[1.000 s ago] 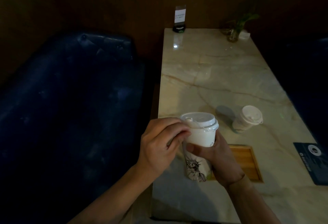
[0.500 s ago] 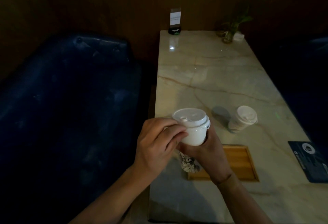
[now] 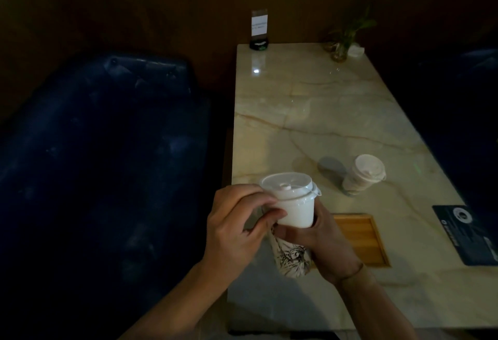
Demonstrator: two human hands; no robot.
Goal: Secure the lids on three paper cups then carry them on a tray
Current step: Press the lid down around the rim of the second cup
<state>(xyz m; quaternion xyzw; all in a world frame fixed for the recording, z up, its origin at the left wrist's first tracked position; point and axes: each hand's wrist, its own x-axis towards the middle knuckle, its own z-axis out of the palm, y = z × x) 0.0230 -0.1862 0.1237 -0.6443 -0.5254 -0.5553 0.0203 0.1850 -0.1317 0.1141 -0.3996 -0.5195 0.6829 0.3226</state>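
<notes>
A marble surface (image 3: pixel 336 124) runs toward a dark wood wall, a blue seat (image 3: pixel 94 164) at 9 o'clock. Both hands' fingers curl round a lidded cup (image 3: pixel 292 210) held above the surface's near left edge: left hand (image 3: pixel 237 229) pinching near the lid, right hand (image 3: pixel 323 242) gripping its side. A second cup (image 3: pixel 362 175) stands at 2 o'clock, the tray (image 3: pixel 363 240) at 3.

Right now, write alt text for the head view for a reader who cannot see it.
Two hands hold a lidded paper cup over a marble table: the right hand grips its body, the left hand pinches near the lid. A second lidded cup and wooden tray sit behind.
</notes>
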